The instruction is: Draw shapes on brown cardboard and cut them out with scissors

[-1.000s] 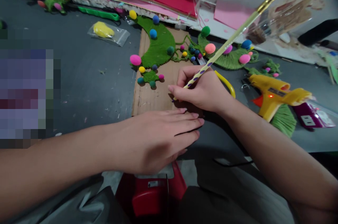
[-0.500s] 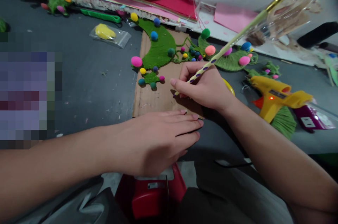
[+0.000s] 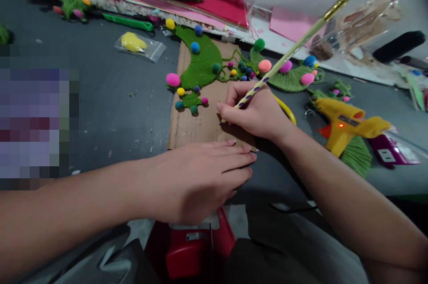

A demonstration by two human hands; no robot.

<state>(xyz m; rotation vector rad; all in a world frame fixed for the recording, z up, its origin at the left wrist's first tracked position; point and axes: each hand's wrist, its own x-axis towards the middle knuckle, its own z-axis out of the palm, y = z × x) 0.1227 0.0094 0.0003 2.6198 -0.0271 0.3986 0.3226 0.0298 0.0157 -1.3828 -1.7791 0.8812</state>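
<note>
Between thumb and fingers, my right hand (image 3: 256, 110) grips a pale yellow pencil (image 3: 284, 59) with purple spots and a gold end. Its tip meets the cardboard piece (image 3: 207, 128); whether it leaves a mark is too small to tell. My left hand (image 3: 203, 177) lies flat with fingers stretched out across the cardboard's near edge. On the cardboard rest a green crescent (image 3: 205, 61) edged with coloured pompoms and a small green star (image 3: 191, 100) with pompom tips. A cluster of small dark pompoms (image 3: 245, 70) sits beyond my right hand.
A yellow glue gun (image 3: 344, 121) with a lit red light lies right of my right forearm. Behind it is a purple packet (image 3: 389, 150). A bag of yellow material (image 3: 133, 42) and a green cutter (image 3: 129, 22) lie at the back left. A red stool (image 3: 190, 253) stands below.
The pencil's upper end has swung slightly left and down, while its tip stays near the same spot on the cardboard. My left hand keeps its place.
</note>
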